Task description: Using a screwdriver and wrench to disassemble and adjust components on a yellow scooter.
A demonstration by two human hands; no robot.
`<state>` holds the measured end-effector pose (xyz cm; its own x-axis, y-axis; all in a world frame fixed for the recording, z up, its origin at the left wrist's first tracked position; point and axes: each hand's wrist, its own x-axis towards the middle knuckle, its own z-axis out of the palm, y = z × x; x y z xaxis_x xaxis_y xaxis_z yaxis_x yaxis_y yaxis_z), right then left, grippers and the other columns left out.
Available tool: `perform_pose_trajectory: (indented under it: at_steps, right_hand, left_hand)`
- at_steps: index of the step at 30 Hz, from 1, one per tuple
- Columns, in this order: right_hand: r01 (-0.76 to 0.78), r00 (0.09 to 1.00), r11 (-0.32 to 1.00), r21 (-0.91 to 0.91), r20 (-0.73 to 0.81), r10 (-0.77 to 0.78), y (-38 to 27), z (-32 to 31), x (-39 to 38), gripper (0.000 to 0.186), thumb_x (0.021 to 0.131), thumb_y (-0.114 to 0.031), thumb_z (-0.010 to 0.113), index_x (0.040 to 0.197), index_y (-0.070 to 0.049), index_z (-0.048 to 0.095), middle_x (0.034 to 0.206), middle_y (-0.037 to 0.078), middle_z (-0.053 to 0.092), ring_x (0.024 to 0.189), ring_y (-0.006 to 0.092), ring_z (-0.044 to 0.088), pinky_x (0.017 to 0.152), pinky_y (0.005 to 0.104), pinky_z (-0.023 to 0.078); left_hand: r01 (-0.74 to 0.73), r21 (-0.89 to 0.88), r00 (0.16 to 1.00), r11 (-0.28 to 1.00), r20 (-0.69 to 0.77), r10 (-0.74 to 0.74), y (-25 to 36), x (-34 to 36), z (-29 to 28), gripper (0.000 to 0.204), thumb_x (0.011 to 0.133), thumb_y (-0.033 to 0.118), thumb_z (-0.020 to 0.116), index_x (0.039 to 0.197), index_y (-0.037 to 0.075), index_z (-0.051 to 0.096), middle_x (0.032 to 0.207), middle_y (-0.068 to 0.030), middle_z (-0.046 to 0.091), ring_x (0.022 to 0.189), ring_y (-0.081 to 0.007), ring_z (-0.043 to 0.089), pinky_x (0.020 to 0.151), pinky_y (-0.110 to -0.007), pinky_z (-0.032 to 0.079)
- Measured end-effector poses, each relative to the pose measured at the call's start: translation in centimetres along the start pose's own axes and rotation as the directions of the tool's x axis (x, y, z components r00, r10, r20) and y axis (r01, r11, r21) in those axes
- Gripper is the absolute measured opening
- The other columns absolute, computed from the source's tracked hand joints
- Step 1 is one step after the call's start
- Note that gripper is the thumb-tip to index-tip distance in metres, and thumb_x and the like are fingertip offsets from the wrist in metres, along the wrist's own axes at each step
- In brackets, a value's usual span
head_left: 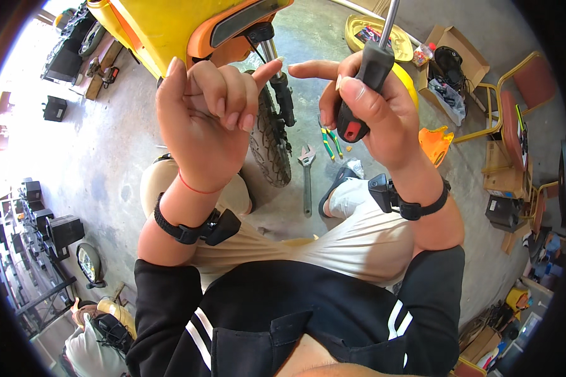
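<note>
My right hand (383,110) grips a screwdriver (371,75) by its black handle, which has a red mark at the butt; the metal shaft points up past the frame's top edge. Its index finger stretches left. My left hand (210,116) is raised, palm toward me, holding nothing: the thumb is up, the middle fingers are loosely bent and the little finger reaches right, with a small gap to the right index fingertip. Behind the hands stands a yellow and orange vehicle front (163,31) with a black tyre (271,147) and a fork.
An adjustable wrench (307,179) and green-handled pliers (331,143) lie on the concrete floor between my feet and the wheel. An orange plastic piece (435,144), an open cardboard box (462,60) and chairs (525,94) are on the right. A cordless drill (110,76) sits far left.
</note>
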<state>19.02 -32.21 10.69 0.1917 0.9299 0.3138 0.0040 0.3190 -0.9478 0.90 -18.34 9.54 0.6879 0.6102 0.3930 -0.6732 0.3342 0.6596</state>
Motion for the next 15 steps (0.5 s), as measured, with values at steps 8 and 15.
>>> perform_pose_trajectory:
  at_steps: [8, 15]
  right_hand:
    - [-0.040, 0.999, 0.998, -0.057, 0.002, 0.040, -0.5, -0.2, -1.0, 0.015, 0.103, -0.022, 0.056, 0.104, -0.007, 0.053, 0.099, 0.024, 0.071, 0.101, 0.0214, 0.070, 0.072, 0.0282, 0.053]
    - [-0.021, 0.997, 0.996, -0.088, -0.072, 0.015, -0.8, 0.7, -1.7, 0.014, 0.103, -0.020, 0.055, 0.101, -0.007, 0.054, 0.082, 0.013, 0.068, 0.126, 0.0319, 0.063, 0.074, 0.0304, 0.053]
  left_hand:
    - [-0.118, 0.169, 0.986, 0.979, 0.139, 0.095, -0.7, -0.3, 0.7, 0.056, 0.112, 0.037, 0.015, 0.070, 0.011, 0.042, 0.063, -0.0042, 0.045, 0.058, -0.0195, 0.046, 0.115, -0.058, 0.040]
    - [-0.220, 0.311, 0.954, 0.925, 0.264, 0.138, -1.2, -0.6, 0.5, 0.058, 0.112, 0.037, 0.019, 0.073, 0.008, 0.049, 0.066, -0.0055, 0.050, 0.062, -0.0188, 0.051, 0.116, -0.059, 0.039]
